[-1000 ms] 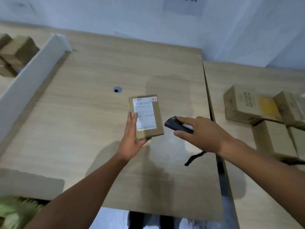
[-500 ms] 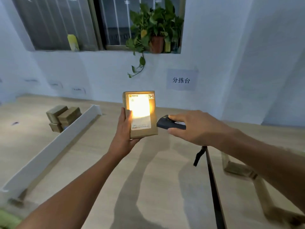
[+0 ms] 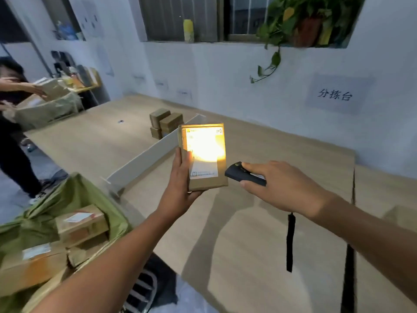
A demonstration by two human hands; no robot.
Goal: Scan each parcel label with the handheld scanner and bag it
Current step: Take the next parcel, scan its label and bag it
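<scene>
Your left hand (image 3: pixel 180 190) grips the parcel (image 3: pixel 206 175) upright above the table (image 3: pixel 248 233), label (image 3: pixel 204 154) facing you and lit amber. Your right hand (image 3: pixel 284 186) grasps the scanner (image 3: pixel 244 175) just beside the parcel's lower right edge.

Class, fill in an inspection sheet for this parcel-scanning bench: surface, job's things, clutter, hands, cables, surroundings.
Surface: wooden table, white divider across it.
Job's things: parcel held up, its label brightly lit, scanner aimed at it; green bag at left holds other parcels.
Clutter: small boxes stacked behind the divider.
Hands: left hand holds the parcel; right hand grips the scanner.
Cables: nothing seen; only a black strap hanging below the right wrist.
Surroundings: plant on windowsill, wall sign, another person far left.
</scene>
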